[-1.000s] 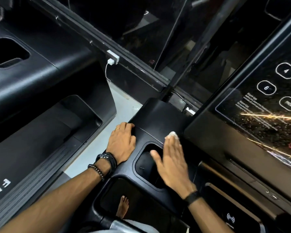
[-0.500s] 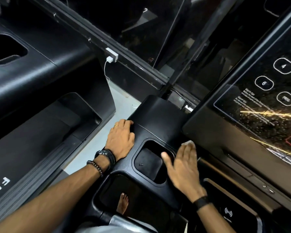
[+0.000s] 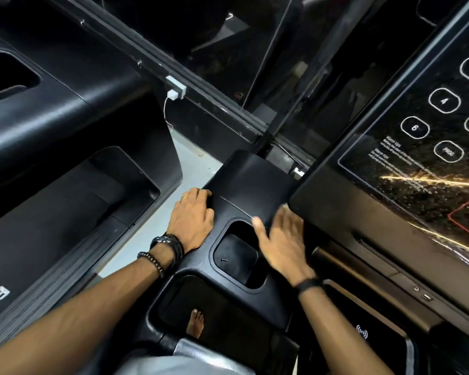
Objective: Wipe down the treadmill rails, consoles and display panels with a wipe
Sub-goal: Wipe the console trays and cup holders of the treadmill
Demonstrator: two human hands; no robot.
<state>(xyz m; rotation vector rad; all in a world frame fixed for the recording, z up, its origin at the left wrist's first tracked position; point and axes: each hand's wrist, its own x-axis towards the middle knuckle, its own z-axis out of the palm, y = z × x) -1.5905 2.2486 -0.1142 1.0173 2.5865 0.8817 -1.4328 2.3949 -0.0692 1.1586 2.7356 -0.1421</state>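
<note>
Beside the display panel (image 3: 406, 169), right hand (image 3: 282, 244) lies flat, fingers blurred, wipe apparently beneath.

A black moulded treadmill console (image 3: 244, 190) fills the frame's centre, its matte top bare above a rounded rectangular cup recess (image 3: 237, 255). At right, the glossy dark display panel (image 3: 423, 169) tilts steeply, showing white numbered keys and gold reflected streaks.
</note>
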